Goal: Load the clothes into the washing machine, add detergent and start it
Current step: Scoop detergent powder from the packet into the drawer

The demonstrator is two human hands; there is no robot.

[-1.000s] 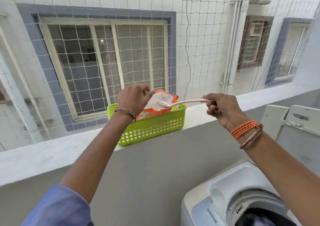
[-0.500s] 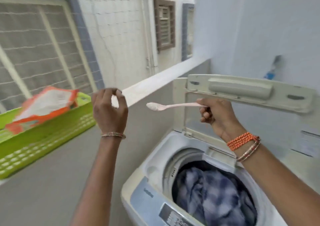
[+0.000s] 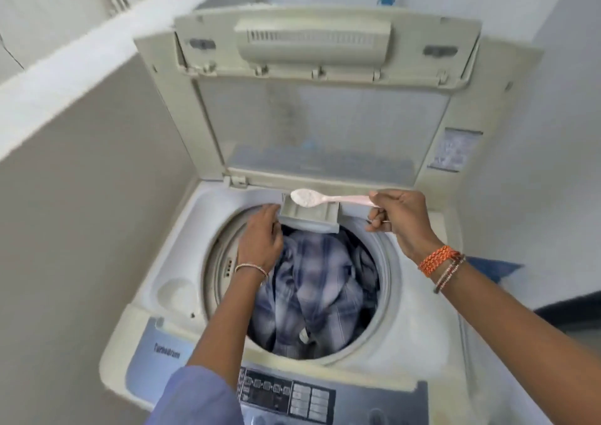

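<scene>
— Detergent (image 3: 305,197) sits heaped on our spoon (image 3: 338,199), pinched in the right hand (image 3: 398,219), over the drawer (image 3: 309,218) at the tub's far rim.

— Left hand (image 3: 260,239) grips the drawer's left edge; we tip slowly, low, so nothing spills onto the clothes (image 3: 318,288).

lid up – plaid clothes (image 3: 312,291) fill washer (image 3: 419,337) drum

Washing machine (image 3: 156,281) of smooth, yellowed plastic, checked cloth clothes (image 3: 322,281) inside, pale pink plastic spoon (image 3: 328,198) was heaped with powder.
</scene>
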